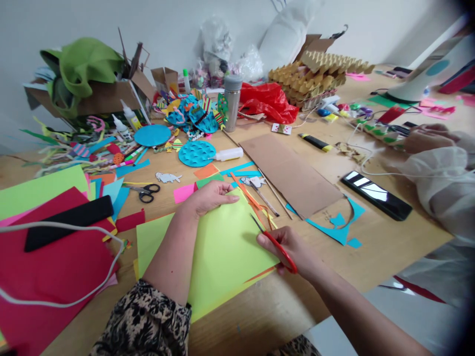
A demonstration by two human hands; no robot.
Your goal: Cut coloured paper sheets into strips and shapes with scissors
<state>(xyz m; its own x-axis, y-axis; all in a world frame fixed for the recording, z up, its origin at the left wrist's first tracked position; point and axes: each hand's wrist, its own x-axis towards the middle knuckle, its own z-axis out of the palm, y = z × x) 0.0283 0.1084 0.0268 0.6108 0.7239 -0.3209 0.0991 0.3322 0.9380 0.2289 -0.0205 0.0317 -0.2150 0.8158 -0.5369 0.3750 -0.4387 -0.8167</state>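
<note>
A sheet of lime-yellow paper lies in front of me on top of other coloured sheets. My left hand pinches its far edge, thumb on top and fingers curled, with the forearm across the sheet. Red-handled scissors are gripped in my right hand over the sheet's right edge. Their blades point away and to the left, above the paper; whether they touch it I cannot tell. Orange paper strips lie just beyond the sheet.
Brown cardboard and a black phone lie to the right. Black-handled scissors and a glue bottle are farther off. Red paper with a white cable over it is at left. Another person's hand works at far right.
</note>
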